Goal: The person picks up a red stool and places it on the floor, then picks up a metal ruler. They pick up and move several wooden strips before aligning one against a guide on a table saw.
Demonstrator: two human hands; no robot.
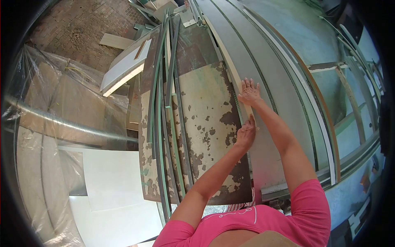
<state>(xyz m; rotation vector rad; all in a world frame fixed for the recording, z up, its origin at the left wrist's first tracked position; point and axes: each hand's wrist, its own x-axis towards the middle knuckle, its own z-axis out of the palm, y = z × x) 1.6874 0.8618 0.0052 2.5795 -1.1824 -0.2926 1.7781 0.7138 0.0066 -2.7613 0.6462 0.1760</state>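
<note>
A long, narrow pale wooden strip (231, 68) lies along the left edge of a grey slotted bed (273, 140). My left hand (247, 133) is closed at the strip's near end, fingers curled and thumb pointing up. Farther along, my right hand (249, 94) rests flat with its fingers spread, across the strip and the edge of the bed. Left of both hands is a worn board (205, 99) with peeling, dark-patched paint. What lies under my palms is hidden.
Several long green-grey strips (166, 119) lie lengthwise on the worn board. White sheets (109, 181) and plastic-wrapped panels (74, 94) stand at the left. A brown-edged rail (317, 99) runs along the right. Wood pieces (117, 41) lie on the brick floor (78, 33).
</note>
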